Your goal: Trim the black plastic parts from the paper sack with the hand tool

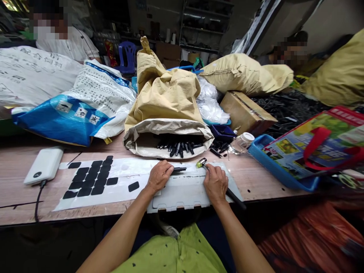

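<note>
My left hand is closed around a slim black rod-shaped part, whose end sticks out to the right. In my right hand is a small hammer, gripped by its shaft. The hammer's head, metal with a yellow-green face, is raised just right of the black part. Both hands are over a pale board at the table's front edge. Beyond them lies an open-mouthed paper sack, with several black pen-like parts in its mouth.
Black rounded-square pieces lie on a white sheet at left, near a white power bank with a cable. A glass jar, a blue basket and a cardboard box stand at right. Two people are beyond the table.
</note>
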`<state>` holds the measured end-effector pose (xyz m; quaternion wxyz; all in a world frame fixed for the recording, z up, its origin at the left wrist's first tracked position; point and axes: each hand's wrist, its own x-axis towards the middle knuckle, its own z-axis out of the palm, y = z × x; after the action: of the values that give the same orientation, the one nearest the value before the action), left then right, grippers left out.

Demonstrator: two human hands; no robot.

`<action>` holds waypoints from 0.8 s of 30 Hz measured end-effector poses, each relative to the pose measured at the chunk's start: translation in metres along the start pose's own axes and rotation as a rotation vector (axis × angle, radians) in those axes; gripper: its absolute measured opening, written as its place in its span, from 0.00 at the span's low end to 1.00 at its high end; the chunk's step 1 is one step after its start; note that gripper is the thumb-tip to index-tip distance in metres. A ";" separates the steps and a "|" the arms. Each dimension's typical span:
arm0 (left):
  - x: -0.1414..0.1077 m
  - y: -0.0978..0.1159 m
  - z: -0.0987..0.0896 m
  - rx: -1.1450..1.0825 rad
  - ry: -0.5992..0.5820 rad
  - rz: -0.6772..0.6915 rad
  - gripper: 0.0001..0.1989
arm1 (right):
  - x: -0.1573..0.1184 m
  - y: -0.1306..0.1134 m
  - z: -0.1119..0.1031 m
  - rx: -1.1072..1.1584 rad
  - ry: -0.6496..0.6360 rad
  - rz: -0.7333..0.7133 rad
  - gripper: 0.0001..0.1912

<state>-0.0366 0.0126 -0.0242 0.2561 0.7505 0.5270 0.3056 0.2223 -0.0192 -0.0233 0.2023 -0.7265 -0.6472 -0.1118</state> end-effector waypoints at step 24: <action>-0.141 0.015 0.057 -0.196 -0.666 -0.510 0.22 | 0.000 0.001 0.002 -0.013 -0.026 0.014 0.15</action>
<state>-0.0220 -0.1287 -0.0794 0.5496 0.6261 0.5526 0.0223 0.2230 -0.0184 -0.0248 0.1898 -0.7338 -0.6438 -0.1052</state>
